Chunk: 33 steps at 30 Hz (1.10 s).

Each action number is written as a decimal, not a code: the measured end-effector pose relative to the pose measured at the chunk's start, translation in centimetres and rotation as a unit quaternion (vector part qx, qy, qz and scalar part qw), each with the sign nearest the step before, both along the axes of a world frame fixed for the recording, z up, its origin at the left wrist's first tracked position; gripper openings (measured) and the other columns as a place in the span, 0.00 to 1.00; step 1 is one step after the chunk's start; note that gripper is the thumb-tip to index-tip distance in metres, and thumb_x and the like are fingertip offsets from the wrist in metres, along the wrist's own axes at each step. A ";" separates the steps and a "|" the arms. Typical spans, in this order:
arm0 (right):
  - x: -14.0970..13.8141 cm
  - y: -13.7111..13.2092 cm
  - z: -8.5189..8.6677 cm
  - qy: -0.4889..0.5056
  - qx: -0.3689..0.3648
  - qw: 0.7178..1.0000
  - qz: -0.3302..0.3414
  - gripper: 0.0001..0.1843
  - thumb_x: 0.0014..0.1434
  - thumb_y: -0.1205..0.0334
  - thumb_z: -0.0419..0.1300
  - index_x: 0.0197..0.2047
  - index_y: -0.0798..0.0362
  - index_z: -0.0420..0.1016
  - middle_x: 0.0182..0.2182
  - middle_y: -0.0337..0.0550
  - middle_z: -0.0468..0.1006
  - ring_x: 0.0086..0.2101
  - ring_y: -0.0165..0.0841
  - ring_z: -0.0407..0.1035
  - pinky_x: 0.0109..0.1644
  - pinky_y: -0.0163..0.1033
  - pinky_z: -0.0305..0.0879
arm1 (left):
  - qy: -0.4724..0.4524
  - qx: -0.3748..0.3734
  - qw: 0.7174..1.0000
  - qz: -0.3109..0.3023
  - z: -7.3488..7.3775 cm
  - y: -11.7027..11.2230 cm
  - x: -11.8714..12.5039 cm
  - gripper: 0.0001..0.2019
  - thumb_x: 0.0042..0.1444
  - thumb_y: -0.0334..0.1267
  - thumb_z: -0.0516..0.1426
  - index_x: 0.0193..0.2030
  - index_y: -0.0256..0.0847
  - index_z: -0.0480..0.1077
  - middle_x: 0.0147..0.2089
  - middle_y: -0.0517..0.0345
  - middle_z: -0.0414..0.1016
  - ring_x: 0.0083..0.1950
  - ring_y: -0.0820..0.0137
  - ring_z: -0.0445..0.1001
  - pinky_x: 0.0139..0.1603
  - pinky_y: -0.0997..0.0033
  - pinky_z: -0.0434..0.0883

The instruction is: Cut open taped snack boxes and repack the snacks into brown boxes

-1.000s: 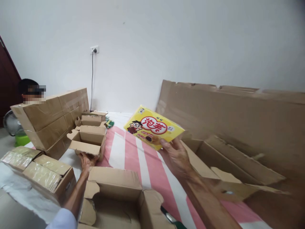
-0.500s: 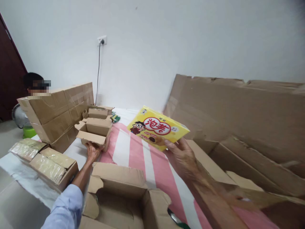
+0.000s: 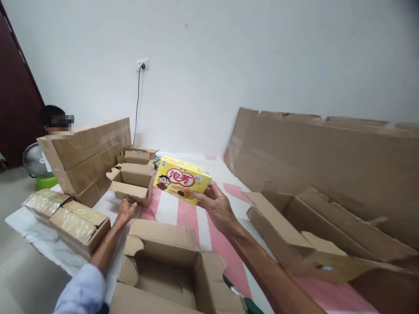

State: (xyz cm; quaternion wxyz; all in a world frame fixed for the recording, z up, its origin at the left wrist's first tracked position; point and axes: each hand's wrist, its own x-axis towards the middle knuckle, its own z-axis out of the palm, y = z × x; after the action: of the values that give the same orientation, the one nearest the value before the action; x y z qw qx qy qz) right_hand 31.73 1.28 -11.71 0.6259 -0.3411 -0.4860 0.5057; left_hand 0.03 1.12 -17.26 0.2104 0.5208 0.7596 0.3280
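Observation:
My right hand [image 3: 218, 205] is closed on the right end of a yellow snack box [image 3: 178, 181], thumb on its printed front. The box carries red Chinese lettering, a cartoon figure and a picture of a filled pastry, and is held above the pink-and-white striped cloth. My left hand [image 3: 126, 212] touches the near side of a small open cardboard carton [image 3: 132, 190], thumb and fingers apart. Behind that carton stands another open carton [image 3: 140, 156]. A larger open carton [image 3: 165, 233] with raised flaps lies right in front of me, its visible floor bare.
Stacked sealed cartons [image 3: 78, 150] stand at left, with taped cartons [image 3: 70, 222] nearer. A person [image 3: 54, 117] and a fan [image 3: 32, 160] are behind them. A big open carton [image 3: 275, 222] sits at right. A green-handled tool [image 3: 250, 305] lies by the front carton.
My right hand has carried the yellow snack box left and away from me, towards the small cartons. My left hand's fingers have drawn closer together at the carton's near side.

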 end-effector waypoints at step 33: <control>-0.3 -5.9 -1.2 -0.452 0.057 0.874 0.167 0.29 0.60 0.53 0.65 0.63 0.50 0.73 0.62 0.55 0.77 0.58 0.50 0.74 0.61 0.54 0.70 | 0.479 -0.111 0.831 -0.259 9.5 3.0 -4.8 0.23 0.63 0.44 0.61 0.64 0.45 0.69 0.64 0.41 0.73 0.63 0.49 0.74 0.58 0.54 0.72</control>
State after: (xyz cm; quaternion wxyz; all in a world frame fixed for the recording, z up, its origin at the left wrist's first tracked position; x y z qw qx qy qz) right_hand 31.46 -4.67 -12.94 0.2625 -0.4097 -0.7939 0.3645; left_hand -4.78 4.14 -7.71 -0.0457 0.7636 0.6336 -0.1156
